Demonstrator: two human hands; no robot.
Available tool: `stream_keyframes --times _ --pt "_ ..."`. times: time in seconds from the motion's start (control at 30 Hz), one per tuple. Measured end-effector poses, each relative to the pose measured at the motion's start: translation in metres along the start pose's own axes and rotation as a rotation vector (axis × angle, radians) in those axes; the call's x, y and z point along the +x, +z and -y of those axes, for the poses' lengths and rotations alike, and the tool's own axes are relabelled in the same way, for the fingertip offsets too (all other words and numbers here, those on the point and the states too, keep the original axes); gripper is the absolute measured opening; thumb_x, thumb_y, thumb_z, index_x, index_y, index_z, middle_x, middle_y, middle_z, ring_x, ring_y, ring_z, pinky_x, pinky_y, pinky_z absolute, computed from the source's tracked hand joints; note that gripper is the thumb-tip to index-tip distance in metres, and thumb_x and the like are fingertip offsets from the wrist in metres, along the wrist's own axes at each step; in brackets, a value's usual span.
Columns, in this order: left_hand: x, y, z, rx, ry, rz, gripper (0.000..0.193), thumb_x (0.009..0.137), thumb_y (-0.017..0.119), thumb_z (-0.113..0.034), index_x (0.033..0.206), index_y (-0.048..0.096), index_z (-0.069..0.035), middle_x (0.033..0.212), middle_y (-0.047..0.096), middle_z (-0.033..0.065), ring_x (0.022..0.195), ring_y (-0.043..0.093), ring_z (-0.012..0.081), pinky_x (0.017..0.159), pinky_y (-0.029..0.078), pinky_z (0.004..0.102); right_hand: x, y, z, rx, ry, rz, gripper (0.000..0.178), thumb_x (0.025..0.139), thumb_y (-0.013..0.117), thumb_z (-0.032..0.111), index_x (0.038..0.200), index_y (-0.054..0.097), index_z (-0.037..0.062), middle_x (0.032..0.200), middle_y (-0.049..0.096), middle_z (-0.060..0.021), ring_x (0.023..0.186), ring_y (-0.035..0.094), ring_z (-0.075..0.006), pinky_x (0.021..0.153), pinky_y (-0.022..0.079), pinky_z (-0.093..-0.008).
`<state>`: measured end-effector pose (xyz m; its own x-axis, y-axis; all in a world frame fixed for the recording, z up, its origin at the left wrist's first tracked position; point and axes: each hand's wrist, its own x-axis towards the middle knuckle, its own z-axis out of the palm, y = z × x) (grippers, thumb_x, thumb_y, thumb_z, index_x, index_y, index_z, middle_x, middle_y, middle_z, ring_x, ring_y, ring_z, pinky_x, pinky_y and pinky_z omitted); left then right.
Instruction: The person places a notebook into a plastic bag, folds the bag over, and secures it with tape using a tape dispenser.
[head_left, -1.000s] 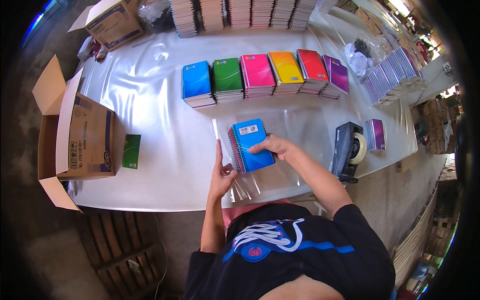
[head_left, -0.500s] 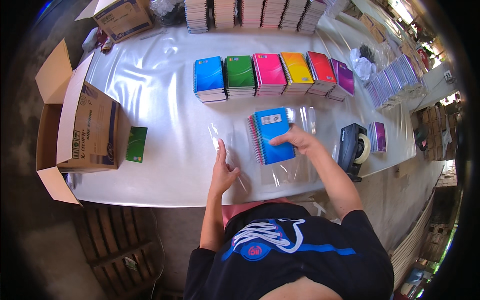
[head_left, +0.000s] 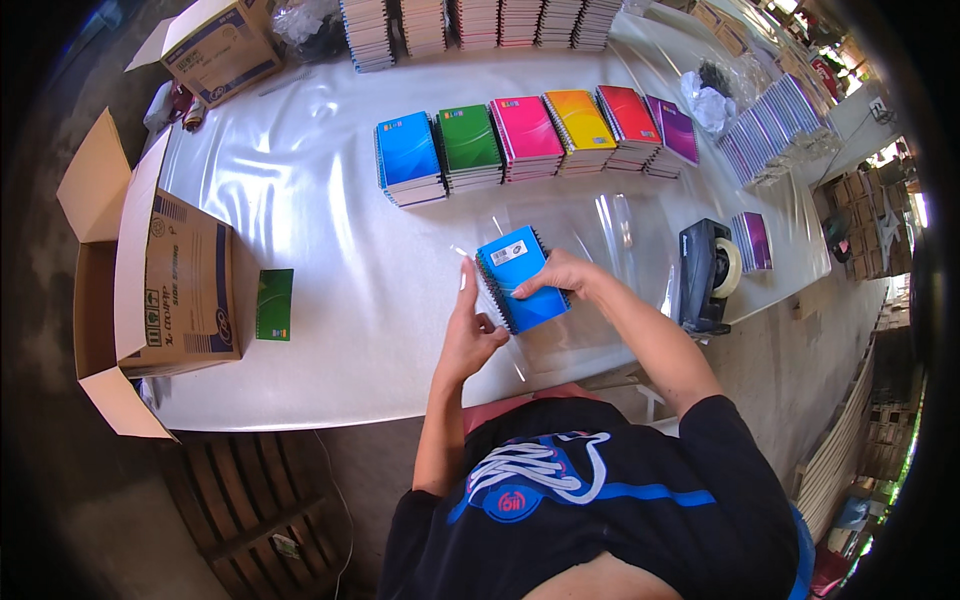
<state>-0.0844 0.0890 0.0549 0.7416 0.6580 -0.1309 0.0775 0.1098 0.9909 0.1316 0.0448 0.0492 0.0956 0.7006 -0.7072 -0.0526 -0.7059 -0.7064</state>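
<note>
In my right hand (head_left: 560,278) is a small stack of spiral notebooks (head_left: 508,270) with a blue cover and a white label uppermost. The thumb presses on the cover; the other fingers are hidden at the far side. The stack is tilted, its spiral edge facing left. Close against that edge, my left hand (head_left: 472,325) holds the edge of a clear plastic film (head_left: 512,348), index finger stretched up along it and thumb apart. More clear plastic (head_left: 590,230) lies on the table behind and under the notebooks.
Notebook stacks in several colours (head_left: 522,130) stand in a row beyond my hands, with more stacks (head_left: 478,25) behind. A tape dispenser (head_left: 705,280) and purple notebooks (head_left: 752,242) sit at right. At left are a green notebook (head_left: 274,304) and an open cardboard box (head_left: 185,280).
The notebook stack has tilted and shifted left toward my left hand. My left hand has moved right with the film's edge, up to the stack's spirals. The view has shifted slightly.
</note>
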Motion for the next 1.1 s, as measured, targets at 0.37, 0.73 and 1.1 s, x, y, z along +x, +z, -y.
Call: stream_keyframes --times 0.37,0.73,1.1 --pt "0.033 0.031 0.005 0.373 0.078 0.132 0.125 0.063 0.074 -0.003 0.141 -0.023 -0.004 0.149 0.009 0.0302 0.114 0.055 0.0331 0.082 0.051 0.0333 0.002 0.015 -0.01 -0.281 -0.197 -0.276 0.083 0.062 0.082 0.016 0.132 0.039 -0.0001 0.115 0.059 -0.0173 0.102 0.06 -0.0268 0.088 0.048 -0.036" --pt "0.032 0.004 -0.009 -0.196 -0.231 -0.107 0.078 0.076 0.076 -0.013 0.142 0.035 -0.014 0.122 0.053 0.0194 0.094 0.062 0.0201 0.063 0.05 0.0251 0.009 0.017 -0.018 -0.429 -0.281 -0.286 0.105 0.083 0.066 0.036 0.145 -0.013 0.0059 0.144 0.02 -0.0332 0.133 0.026 -0.0446 0.108 0.027 -0.0431" --pt "0.025 0.023 0.001 1.133 0.16 -0.056 0.057 0.081 0.066 -0.022 0.134 0.047 -0.012 0.143 0.041 0.0004 0.133 0.037 0.0161 0.091 0.026 0.061 -0.001 0.024 -0.018 -0.619 -0.194 -0.406 0.094 0.086 0.059 0.04 0.145 -0.004 0.0013 0.15 0.011 -0.025 0.139 0.006 -0.0424 0.111 0.016 -0.0489"
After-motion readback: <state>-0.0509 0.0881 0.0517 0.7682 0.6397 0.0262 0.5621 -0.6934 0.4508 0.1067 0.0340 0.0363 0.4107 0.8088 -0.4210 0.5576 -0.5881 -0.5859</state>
